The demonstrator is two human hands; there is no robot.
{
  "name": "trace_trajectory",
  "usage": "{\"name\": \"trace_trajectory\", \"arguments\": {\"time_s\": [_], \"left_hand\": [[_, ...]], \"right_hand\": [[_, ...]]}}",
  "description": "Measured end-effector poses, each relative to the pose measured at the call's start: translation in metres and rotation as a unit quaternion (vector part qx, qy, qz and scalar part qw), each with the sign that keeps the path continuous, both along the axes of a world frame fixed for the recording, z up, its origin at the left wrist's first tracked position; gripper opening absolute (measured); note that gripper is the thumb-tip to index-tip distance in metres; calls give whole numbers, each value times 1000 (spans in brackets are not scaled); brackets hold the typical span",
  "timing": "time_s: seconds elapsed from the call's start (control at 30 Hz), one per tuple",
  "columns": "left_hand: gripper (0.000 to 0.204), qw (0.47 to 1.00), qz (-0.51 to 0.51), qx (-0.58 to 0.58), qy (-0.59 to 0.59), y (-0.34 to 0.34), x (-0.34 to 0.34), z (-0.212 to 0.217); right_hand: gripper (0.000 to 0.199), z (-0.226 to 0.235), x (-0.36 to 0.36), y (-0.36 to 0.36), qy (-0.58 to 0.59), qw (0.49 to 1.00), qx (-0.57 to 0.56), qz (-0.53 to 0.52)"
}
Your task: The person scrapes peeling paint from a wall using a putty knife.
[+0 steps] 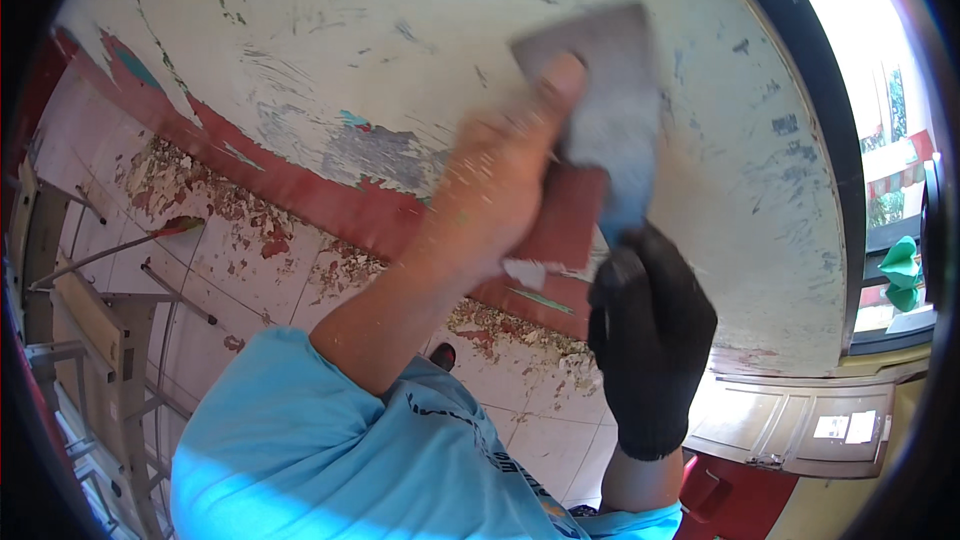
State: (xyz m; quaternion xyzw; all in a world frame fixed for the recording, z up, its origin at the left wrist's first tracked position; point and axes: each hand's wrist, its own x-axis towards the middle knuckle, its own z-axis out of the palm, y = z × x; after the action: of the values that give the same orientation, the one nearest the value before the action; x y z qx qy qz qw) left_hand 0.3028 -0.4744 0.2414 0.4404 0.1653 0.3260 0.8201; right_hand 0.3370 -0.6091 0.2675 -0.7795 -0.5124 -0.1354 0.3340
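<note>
My right hand (655,340), in a black knitted glove, is closed around the blue handle of a scraper (622,130). The scraper's wide grey metal blade points up across the wall. Bare and smeared by motion, my left hand (505,165) is beside the blade, its thumb near the blade's wide end. A stiff reddish-brown sheet (570,220) with a pale underside, perhaps sandpaper, sticks out from under the left hand, which appears to grip it. Behind both hands is a cream wall (330,50) with scraped grey patches and a dark red band (350,210) of chipped paint.
Paint flakes (270,225) litter the tiled floor (240,280) along the wall. A ladder (115,370) and a thin rod with a coloured tip (175,227) are at the left. A dark-framed window (890,130) borders the wall at right, above a pale panelled door (770,420).
</note>
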Motion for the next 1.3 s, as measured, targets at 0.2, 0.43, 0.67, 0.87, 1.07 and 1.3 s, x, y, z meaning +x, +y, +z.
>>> {"name": "trace_trajectory", "arguments": {"time_s": [0.2,0.43,0.67,0.87,1.07,1.3], "left_hand": [[53,993,-88,-66,-29,10,-6,4],[52,993,-11,98,69,14,3,-13],[39,995,-14,-74,70,53,-23,-83],[23,939,9,52,340,77,-90,-223],[23,855,-271,193,398,-11,-76,-210],[22,785,-359,272,425,-69,-36,-194]], "right_hand": [[18,11,-18,11,323,943,12,-81],[19,4,-10,0,308,942,12,-135],[27,-47,5,2,192,970,-137,57],[35,-165,6,-96,363,900,-239,20],[39,-204,-14,-156,631,728,-268,-9],[36,-214,-9,-203,713,683,-149,52]]}}
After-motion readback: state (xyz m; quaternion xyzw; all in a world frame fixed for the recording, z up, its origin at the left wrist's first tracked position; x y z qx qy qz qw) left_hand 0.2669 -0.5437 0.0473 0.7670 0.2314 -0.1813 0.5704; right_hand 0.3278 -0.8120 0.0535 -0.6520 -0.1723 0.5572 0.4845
